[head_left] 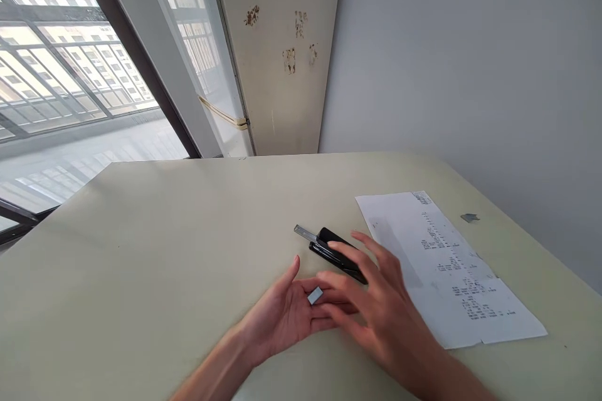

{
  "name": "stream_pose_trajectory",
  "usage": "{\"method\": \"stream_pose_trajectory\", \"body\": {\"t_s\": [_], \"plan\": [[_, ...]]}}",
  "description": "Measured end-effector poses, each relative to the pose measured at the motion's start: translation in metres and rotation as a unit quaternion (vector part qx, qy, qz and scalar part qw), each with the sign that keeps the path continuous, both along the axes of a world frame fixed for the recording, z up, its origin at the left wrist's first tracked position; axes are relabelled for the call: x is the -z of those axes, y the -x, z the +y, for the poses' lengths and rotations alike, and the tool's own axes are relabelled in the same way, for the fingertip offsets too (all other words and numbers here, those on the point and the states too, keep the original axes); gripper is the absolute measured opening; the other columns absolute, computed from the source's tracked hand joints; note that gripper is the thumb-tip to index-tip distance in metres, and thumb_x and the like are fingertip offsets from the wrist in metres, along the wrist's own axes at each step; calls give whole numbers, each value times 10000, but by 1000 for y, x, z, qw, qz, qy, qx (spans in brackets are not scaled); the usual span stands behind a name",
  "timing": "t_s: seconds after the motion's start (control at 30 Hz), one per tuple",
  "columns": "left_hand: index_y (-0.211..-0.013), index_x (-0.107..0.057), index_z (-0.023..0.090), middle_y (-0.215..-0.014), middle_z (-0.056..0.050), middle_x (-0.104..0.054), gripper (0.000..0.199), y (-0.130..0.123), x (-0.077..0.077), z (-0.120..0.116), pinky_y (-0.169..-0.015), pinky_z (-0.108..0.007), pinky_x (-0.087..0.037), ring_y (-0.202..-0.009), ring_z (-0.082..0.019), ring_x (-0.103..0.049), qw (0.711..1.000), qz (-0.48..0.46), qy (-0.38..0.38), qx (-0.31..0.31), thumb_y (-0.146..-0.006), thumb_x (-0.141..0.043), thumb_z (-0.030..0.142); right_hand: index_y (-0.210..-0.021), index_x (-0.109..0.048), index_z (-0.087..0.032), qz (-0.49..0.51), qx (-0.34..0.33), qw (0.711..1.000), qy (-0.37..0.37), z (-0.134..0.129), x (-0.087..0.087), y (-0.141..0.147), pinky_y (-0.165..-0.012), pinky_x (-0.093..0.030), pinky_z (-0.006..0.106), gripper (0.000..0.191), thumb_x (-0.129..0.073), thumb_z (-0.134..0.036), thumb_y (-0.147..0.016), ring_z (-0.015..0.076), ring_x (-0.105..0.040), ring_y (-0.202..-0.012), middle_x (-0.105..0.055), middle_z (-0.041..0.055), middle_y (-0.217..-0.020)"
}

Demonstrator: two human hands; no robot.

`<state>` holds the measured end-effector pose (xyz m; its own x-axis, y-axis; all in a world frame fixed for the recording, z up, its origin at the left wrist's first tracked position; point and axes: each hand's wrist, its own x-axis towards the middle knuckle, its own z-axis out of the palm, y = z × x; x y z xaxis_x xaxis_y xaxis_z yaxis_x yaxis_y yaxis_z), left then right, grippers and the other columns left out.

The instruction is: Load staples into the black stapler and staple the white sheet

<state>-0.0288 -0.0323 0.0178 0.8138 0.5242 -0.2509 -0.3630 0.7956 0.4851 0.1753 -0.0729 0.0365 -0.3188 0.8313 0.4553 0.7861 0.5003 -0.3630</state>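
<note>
My left hand (291,319) lies palm up above the table, its fingers stretched out flat. Resting on those fingers is a short silver block that looks like a strip of staples (315,296). Over the left fingers hovers my right hand (376,301), fingers apart, with its thumb and index fingertips close to the strip; whether they touch the left hand I cannot tell. Just beyond both hands lies a black stapler (336,254), its metal end (305,233) sticking out toward the upper left. My right fingers partly cover the stapler's near end.
A printed sheet of paper (437,269) lies to the right, partly behind my right hand. Near the table's right edge is a small grey patch (469,217). The pale table (164,250) meets a wall (461,62) at the right and a window (70,75) at the left.
</note>
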Motion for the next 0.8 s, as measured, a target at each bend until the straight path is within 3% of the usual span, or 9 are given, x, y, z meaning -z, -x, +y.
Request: {"method": "stream_pose_trajectory", "body": {"t_s": [0.17,0.37,0.43,0.53,0.67,0.8], "plan": [[-1237,-749,105,-1375,-190,-679,741,-3,-2,-3,-1195,-475,-397,-1192,-283,-685,1000,9,-3,24,-1069,-287,660,-1129,-733,-287,-13,-41,999,18,-3,-1,5,-1110,-476,618,169,-608,-225,-1033,385,-320,-1534,-505,88,-1571],[-1360,-692,95,-1420,-208,-662,760,-4,-1,-3,-1234,-520,-331,-1346,-336,-614,999,28,-21,37,-1065,-286,665,-993,-735,-283,15,-32,999,12,-5,2,-16,-1106,-490,561,178,-589,-188,-1028,357,-376,-1516,-555,51,-1535],[-1383,-674,93,-1417,-228,-661,763,-3,1,-1,-1243,-550,-299,-1388,-362,-582,998,34,-19,40,-1062,-290,668,-1014,-731,-309,28,8,999,13,-3,3,-34,-1116,-473,571,141,-606,-245,-1026,357,-390,-1510,-573,35,-1514],[-1396,-654,75,-1462,-256,-617,761,-1,5,2,-1244,-564,-289,-1411,-381,-558,998,32,-22,40,-1064,-296,658,-969,-728,-315,54,132,990,1,6,13,-73,-1107,-457,591,178,-603,-430,-1020,363,-460,-1452,-624,41,-1440],[-1380,-651,52,-1491,-269,-586,744,1,8,5,-1232,-566,-308,-1385,-392,-580,998,27,-32,45,-1080,-285,625,-917,-755,-310,70,309,946,74,18,39,-132,-879,-558,521,339,-617,-620,-917,373,-569,-1312,-660,30,-1399],[-1359,-660,55,-1475,-270,-598,708,1,6,6,-1201,-549,-351,-1341,-385,-615,997,36,-41,47,-1096,-274,587,-902,-780,-278,74,359,921,134,25,53,-170,-997,-491,581,388,-663,-641,-830,399,-557,-1321,-672,68,-1389]]}}
